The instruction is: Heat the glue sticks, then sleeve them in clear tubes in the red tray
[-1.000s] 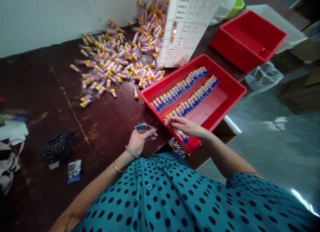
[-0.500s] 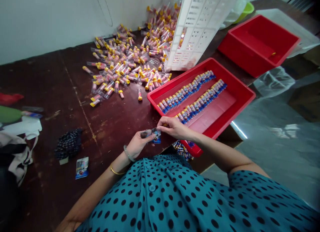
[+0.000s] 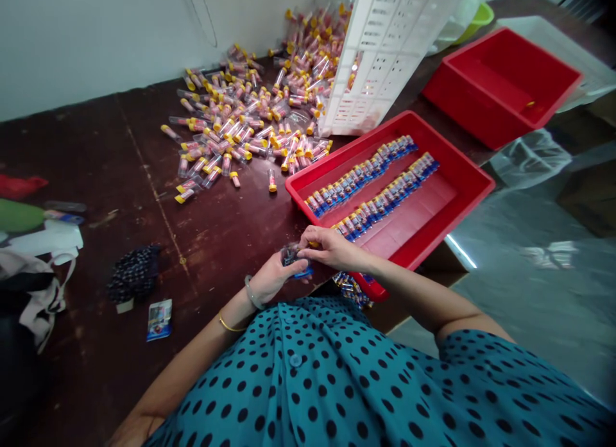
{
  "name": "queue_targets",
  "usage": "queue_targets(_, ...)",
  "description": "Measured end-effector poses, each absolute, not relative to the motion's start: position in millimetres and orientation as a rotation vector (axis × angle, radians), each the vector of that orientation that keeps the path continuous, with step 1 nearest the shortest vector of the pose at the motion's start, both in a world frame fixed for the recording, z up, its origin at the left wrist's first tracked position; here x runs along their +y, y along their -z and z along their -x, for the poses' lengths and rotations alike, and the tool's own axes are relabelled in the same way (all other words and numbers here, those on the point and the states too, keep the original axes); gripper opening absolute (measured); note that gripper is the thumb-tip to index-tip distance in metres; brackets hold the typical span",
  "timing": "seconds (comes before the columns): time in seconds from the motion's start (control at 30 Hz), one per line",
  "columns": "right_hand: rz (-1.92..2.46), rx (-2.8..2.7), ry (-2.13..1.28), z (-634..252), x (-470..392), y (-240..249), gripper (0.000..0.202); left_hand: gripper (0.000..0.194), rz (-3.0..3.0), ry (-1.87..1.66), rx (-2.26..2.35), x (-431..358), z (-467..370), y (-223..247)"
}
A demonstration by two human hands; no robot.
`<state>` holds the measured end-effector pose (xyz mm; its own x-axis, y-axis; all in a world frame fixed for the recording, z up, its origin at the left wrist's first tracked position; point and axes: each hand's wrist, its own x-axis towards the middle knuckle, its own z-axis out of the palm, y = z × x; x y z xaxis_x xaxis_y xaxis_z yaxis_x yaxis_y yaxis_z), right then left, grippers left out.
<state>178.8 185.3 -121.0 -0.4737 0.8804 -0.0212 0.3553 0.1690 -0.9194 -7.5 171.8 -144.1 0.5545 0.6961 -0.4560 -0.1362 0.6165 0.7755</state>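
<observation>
My left hand (image 3: 270, 279) is closed on a small printed plastic sleeve (image 3: 303, 273), dark at the top and blue at its lower edge. Against the sleeve's upper part, the fingers of my right hand (image 3: 330, 247) are pinched together. A bit of yellow, apparently the cap of a tube (image 3: 314, 244), shows between those fingers; the rest of it is hidden. Just beyond my right hand lies a red tray (image 3: 423, 232) with two rows of yellow-capped tubes in blue sleeves (image 3: 385, 200). A flat stack of printed sleeves (image 3: 159, 320) rests on the table to the left.
Loose clear tubes with yellow caps (image 3: 240, 126) are heaped by the wall. A white perforated basket (image 3: 368, 75) stands on its side behind the tray. Farther right is a deep red bin (image 3: 510, 75). Dark checked cloth (image 3: 132, 274) lies at left. More sleeved tubes (image 3: 353, 290) sit below the table edge.
Both hands stay together at nearly the same spot. The sleeve has turned slightly in my left hand, and my right fingers have closed in on its upper part.
</observation>
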Motion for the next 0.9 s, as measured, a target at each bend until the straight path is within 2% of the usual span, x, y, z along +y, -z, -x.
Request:
queue_targets(0.2, 1.296, -1.828, -1.267, -185, 186, 123, 0.023, 0.040, -0.649, -0.724, 0.987, 169, 8, 148)
queue_targets(0.33, 1.311, -1.742, -1.299, -183, 185, 123, 0.020, 0.041, -0.644, -0.704, 0.968, 169, 7, 151)
queue_targets(0.4, 1.273, -1.637, -1.401, -185, 186, 119, 0.015, 0.037, -0.662, -0.703, 0.969, 170, 7, 153)
queue_targets(0.57, 1.153, -1.305, -1.655, -209, 195, 110, 0.026, 0.030, -0.732, -0.744, 1.021, 173, 12, 157)
queue_targets(0.73, 1.144, -1.036, -1.481, -223, 203, 110, 0.029, 0.029, -0.797, -0.748, 1.017, 175, 16, 157)
queue_targets(0.83, 1.126, -0.986, -1.493, -220, 202, 107, 0.031, 0.031, -0.735, -0.730, 1.014, 175, 16, 155)
queue_targets(0.9, 1.149, -1.111, -1.429, -216, 198, 103, 0.023, 0.031, -0.681, -0.668, 1.010, 176, 16, 152)
